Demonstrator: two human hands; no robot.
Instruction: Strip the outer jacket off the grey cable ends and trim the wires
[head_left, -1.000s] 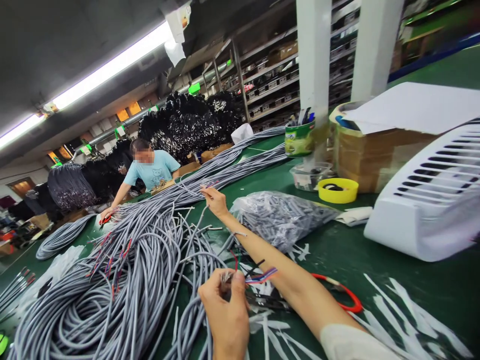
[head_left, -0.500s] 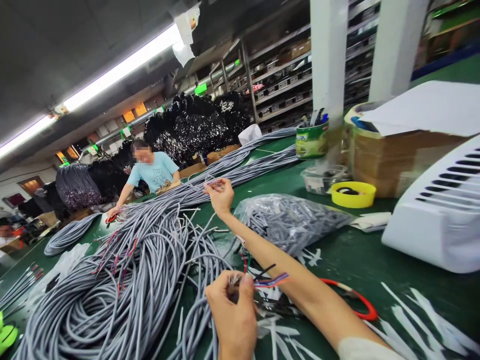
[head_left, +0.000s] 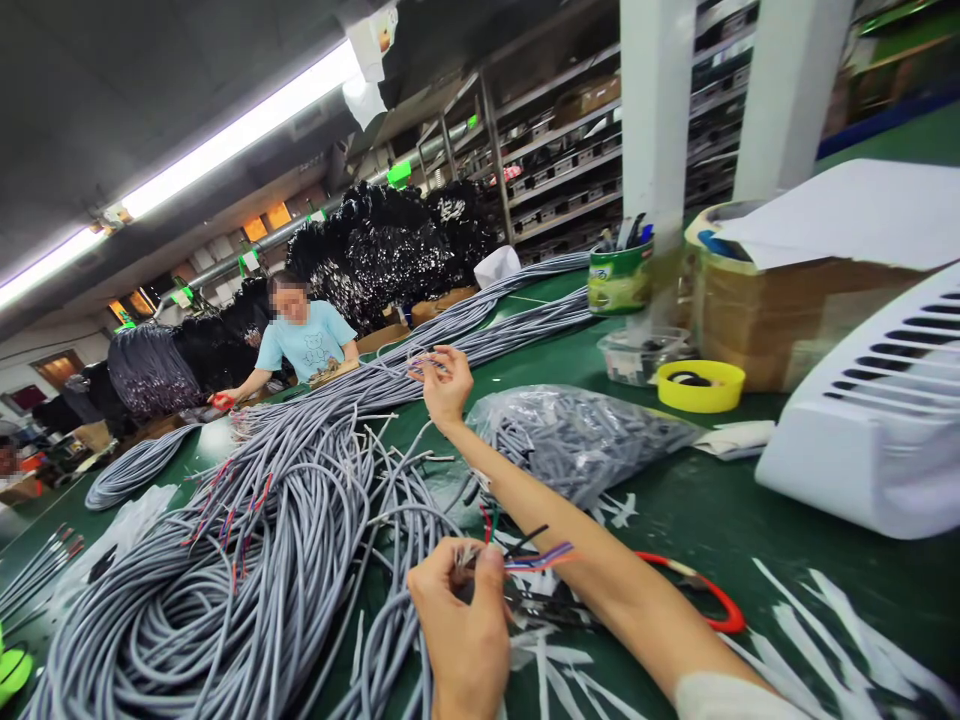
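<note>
Pinched tight in left hand (head_left: pixel 461 625), low and near: a cable end (head_left: pixel 534 558) with bare coloured wires fanned out. Far out over the pile, right hand (head_left: pixel 448 383), fingers closed on another stripped end (head_left: pixel 421 365). Under both, a big heap of grey cables (head_left: pixel 247 570) on the green table (head_left: pixel 720 520). Some ends already bare, lots still covered, by the look of it. Beside the right arm, red cutters (head_left: pixel 712 600), white scraps (head_left: pixel 817 625), a bag (head_left: pixel 577 435). Far across, another person (head_left: pixel 309 340)

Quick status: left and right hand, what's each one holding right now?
Left hand: closed, gripping a stripped cable end, coloured wires sticking out.
Right hand: closed, pinching coloured wire tips, arm stretched out.
</note>
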